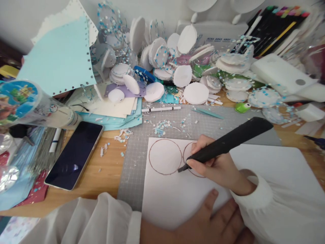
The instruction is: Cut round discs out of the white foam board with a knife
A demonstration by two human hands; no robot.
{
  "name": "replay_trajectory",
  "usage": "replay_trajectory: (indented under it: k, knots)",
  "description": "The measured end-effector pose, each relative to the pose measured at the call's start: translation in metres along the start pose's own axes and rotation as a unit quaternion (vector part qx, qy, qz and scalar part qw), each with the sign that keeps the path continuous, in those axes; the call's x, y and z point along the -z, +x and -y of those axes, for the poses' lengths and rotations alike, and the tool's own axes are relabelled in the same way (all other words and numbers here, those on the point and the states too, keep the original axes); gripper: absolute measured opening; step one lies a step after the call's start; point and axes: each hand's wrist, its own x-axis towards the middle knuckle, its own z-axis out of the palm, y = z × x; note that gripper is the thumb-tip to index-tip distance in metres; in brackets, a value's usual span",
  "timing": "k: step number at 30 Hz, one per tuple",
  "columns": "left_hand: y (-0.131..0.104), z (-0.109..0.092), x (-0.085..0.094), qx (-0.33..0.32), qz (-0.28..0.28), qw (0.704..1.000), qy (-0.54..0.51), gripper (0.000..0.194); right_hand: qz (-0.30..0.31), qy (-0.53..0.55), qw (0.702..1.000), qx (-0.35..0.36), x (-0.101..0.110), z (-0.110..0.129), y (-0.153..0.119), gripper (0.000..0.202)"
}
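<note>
A thick black pen-shaped tool (228,139) is gripped near its narrow front end by my right hand (223,169), with thumb and fingers closed round it. Its tip touches the white sheet (167,200) at the lower right edge of a circle outlined in brown (165,157). Behind my right fingers a second brown circle is partly hidden. My left hand (213,220) lies flat on the sheet near the bottom, its fingers apart and pointing right; part of it is under the right sleeve. Beneath the sheet lies a grey cutting mat (132,173).
A phone (74,156) and a plastic cup (38,101) stand at left. Along the back are many white discs (196,93), some trimmed with blue bits. Paper scraps (162,127), tweezers (208,113) and a white pen (161,109) lie beyond the sheet. Markers (281,27) fill the far right.
</note>
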Motion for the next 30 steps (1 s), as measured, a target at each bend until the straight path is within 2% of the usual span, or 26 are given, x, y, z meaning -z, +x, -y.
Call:
replay_trajectory:
  k: [6, 13, 18, 27, 30]
  knots:
    - [-0.002, 0.001, 0.002, -0.002, 0.015, 1.000, 0.013, 0.043, 0.020, -0.014, 1.000, 0.000, -0.001, -0.004, -0.003, 0.023]
    - [0.000, 0.009, 0.003, -0.014, -0.033, 0.999, 0.001, 0.044, 0.065, -0.034, 0.997, 0.032, 0.002, -0.009, -0.005, 0.022]
    - [0.000, -0.001, 0.000, 0.009, 0.007, 1.000, 0.005, 0.044, 0.077, -0.013, 0.997, -0.008, 0.006, -0.006, -0.001, 0.022]
    - [-0.003, 0.002, -0.002, -0.010, -0.025, 0.999, 0.039, 0.045, 0.073, 0.017, 0.996, -0.042, 0.010, -0.013, 0.006, 0.020]
    - [-0.003, 0.001, -0.001, -0.017, -0.014, 0.999, 0.039, 0.045, 0.085, 0.027, 0.995, -0.050, 0.011, -0.016, 0.009, 0.019]
